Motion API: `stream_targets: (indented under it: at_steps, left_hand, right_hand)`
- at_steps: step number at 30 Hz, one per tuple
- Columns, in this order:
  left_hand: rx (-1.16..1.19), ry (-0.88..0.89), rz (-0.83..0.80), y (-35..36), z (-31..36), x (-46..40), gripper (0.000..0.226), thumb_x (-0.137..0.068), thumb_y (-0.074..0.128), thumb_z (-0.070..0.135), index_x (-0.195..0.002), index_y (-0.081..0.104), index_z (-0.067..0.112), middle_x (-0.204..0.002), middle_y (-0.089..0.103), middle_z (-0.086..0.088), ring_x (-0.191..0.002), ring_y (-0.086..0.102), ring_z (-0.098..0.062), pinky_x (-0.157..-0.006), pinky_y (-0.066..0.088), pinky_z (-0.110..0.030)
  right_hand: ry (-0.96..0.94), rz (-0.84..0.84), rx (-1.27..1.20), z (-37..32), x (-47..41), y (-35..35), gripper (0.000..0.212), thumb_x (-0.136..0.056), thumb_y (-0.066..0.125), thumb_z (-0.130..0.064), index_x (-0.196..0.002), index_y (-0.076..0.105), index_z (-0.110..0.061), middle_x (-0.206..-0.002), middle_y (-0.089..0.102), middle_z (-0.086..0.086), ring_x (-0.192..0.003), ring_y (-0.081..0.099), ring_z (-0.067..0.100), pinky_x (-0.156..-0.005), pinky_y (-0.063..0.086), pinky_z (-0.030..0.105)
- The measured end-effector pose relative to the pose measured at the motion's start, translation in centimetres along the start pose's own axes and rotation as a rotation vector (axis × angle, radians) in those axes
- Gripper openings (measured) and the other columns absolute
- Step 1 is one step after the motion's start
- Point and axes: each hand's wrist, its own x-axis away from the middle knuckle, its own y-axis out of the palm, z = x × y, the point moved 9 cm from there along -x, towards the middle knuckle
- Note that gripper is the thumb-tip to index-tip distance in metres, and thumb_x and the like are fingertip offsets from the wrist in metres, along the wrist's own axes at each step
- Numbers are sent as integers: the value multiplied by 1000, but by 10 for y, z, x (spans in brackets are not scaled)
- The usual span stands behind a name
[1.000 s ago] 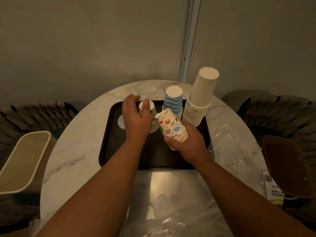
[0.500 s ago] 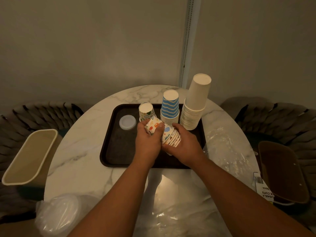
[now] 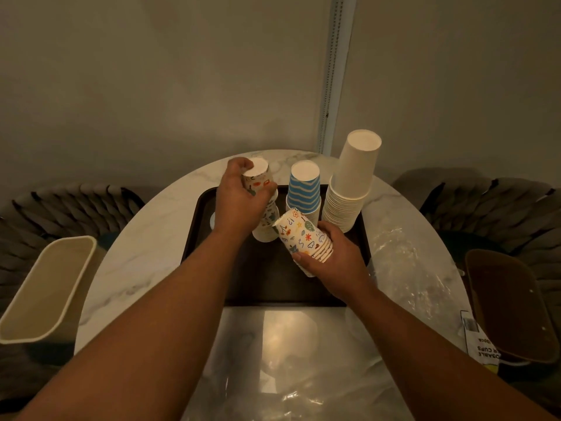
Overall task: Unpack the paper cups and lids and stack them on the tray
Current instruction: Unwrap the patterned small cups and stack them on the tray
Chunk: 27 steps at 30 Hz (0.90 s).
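We see two bare forearms reaching in from the lower edge, with no sleeves anywhere along their visible length. The left hand [image 3: 239,205] wears no glove, ring or band that we can make out, and its wrist carries no watch or strap. The right hand [image 3: 337,262] is likewise bare, with nothing on the wrist. In the dim light we cannot tell finer detail such as the nails. No other part of the body shows.

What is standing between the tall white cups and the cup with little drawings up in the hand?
The stack of blue striped cups stands between the white cups and the cup held by the left hand, in the head view.
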Motion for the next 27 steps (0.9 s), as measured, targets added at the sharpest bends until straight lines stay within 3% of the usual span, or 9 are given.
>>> stream_targets:
  at_steps: [4, 9, 11, 14, 16, 18, 20, 23, 27]
  left_hand:
    - [-112, -7, -57, 18, -31, -4, 46, -80, 77, 25, -113, 45, 30, -126, 55, -1, -111, 57, -19, -91, 55, -42]
    - [-263, 16, -78, 31, -51, -1, 45, -82, 75, 28, -119, 53, 20, -129, 54, -1, -116, 54, -18, -86, 41, -25]
    - [-280, 56, -80, 33, -52, -1, 42, -86, 71, 33, -121, 55, 17, -136, 51, -3, -123, 51, -20, -96, 46, -32]
    - [-270, 76, -12, 25, -45, 3, 44, -91, 61, 42, -122, 61, 11, -147, 42, -7, -135, 40, -24, -107, 41, -43]
    - [-156, 102, 128, 11, -28, 16, 44, -92, 57, 41, -121, 60, 9, -142, 45, -9, -131, 43, -23, -104, 41, -36]
    - [62, 38, 205, 1, -16, 38, 36, -92, 60, 37, -119, 57, 12, -123, 55, -3, -115, 55, -19, -91, 49, -23]
    - [249, -118, 75, 14, -20, 61, 33, -90, 67, 31, -119, 55, 22, -108, 59, 9, -104, 62, -12, -80, 52, -16]
    - [483, -358, -169, 44, -33, 92, 40, -87, 71, 23, -121, 54, 35, -115, 63, 8, -106, 65, -12, -88, 57, -36]
    - [725, -599, -123, 47, -40, 108, 36, -92, 65, 27, -125, 52, 27, -116, 67, -5, -104, 68, -23, -80, 59, -49]
  right_hand:
    - [45, -6, 28, 9, -4, 3, 86, -73, 78, -48, -144, 36, -23, -139, 49, -2, -118, 48, 8, -90, 48, 25]
    - [99, -12, 36, 19, -5, 8, 87, -73, 78, -47, -144, 35, -23, -141, 47, -2, -124, 49, 15, -93, 48, 29]
    - [99, -13, 26, 20, -6, 8, 86, -73, 78, -47, -144, 35, -23, -141, 47, -1, -124, 49, 15, -93, 48, 29]
    - [90, -10, -13, 18, -5, 8, 85, -72, 79, -46, -143, 37, -23, -138, 50, -2, -119, 50, 13, -92, 50, 29]
    - [76, -9, -42, 15, -5, 8, 84, -71, 79, -45, -141, 38, -24, -135, 51, -3, -115, 51, 10, -90, 51, 28]
    - [48, -25, -99, 9, -5, 7, 82, -70, 82, -43, -138, 40, -25, -129, 53, -7, -112, 53, 8, -87, 51, 24]
    - [30, -66, -190, 4, -5, 8, 79, -67, 85, -38, -133, 43, -28, -124, 56, -8, -109, 57, 7, -86, 53, 24]
    - [24, -135, -286, -3, -3, 11, 74, -64, 87, -32, -124, 45, -29, -117, 60, -6, -105, 62, 8, -85, 56, 27]
    - [75, -117, -545, -6, 5, 12, 59, -72, 80, -22, -122, 48, -22, -120, 60, -1, -109, 61, 15, -86, 57, 31]
